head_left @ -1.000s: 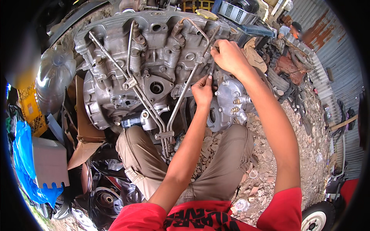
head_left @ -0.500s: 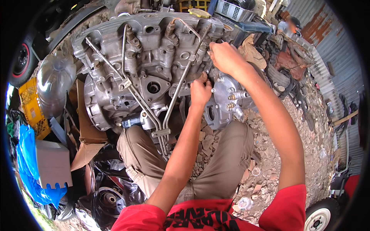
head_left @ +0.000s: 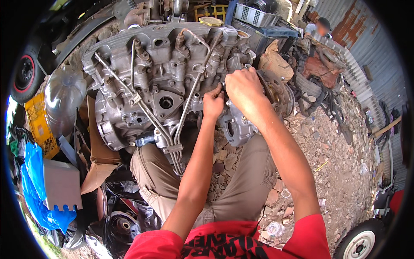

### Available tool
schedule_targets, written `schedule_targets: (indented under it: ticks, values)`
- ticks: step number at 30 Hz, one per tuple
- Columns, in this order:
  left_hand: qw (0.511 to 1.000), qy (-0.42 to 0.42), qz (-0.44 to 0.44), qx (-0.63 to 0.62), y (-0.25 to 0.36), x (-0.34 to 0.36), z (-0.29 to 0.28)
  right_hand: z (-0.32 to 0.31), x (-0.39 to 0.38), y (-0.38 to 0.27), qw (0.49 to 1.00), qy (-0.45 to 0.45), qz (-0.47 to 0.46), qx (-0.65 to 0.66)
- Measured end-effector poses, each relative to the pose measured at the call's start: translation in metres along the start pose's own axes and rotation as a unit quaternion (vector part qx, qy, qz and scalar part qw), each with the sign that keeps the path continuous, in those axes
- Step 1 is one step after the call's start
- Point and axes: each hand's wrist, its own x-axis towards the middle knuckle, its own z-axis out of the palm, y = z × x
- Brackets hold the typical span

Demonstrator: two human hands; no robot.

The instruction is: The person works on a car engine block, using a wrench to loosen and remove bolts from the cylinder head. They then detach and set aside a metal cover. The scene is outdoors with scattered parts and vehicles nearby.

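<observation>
A large grey metal engine (head_left: 166,69) lies across my front, with thin bent steel pipes (head_left: 195,93) running down its face. At its right end sits a grey cast housing (head_left: 243,131) with bolts, fittings and an oval opening. My left hand (head_left: 213,103) is closed beside the joint between engine and housing, its thumb pressed up against a small part. Just to the right, my right hand (head_left: 245,88) is closed over the top of the housing, fingers curled down. What either hand's fingertips grip is hidden. A rusty round wheel-like part (head_left: 281,93) stands right of my right hand.
Rubble ground (head_left: 310,172) stretches to the right. A cardboard box (head_left: 98,168), yellow crate (head_left: 41,125), clear plastic bottle (head_left: 64,97) and blue bag (head_left: 32,172) crowd the left. A white basket (head_left: 254,15) stands behind. Another person (head_left: 320,28) is far right.
My right hand has shifted down and closer to my left hand, from the engine's end to over the housing. My left hand has moved slightly left. The view has shifted a little.
</observation>
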Motion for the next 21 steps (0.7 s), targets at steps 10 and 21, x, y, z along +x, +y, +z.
schedule_targets:
  ticks: [10,21]
  values:
    - [0.963,0.050,-0.142,-0.223,0.019,0.005,0.011,0.001,-0.002,0.015,0.995,0.034,0.022,0.091]
    - [0.946,0.084,-0.145,-0.278,0.029,-0.011,0.019,0.001,0.023,0.008,0.973,-0.053,0.070,0.214]
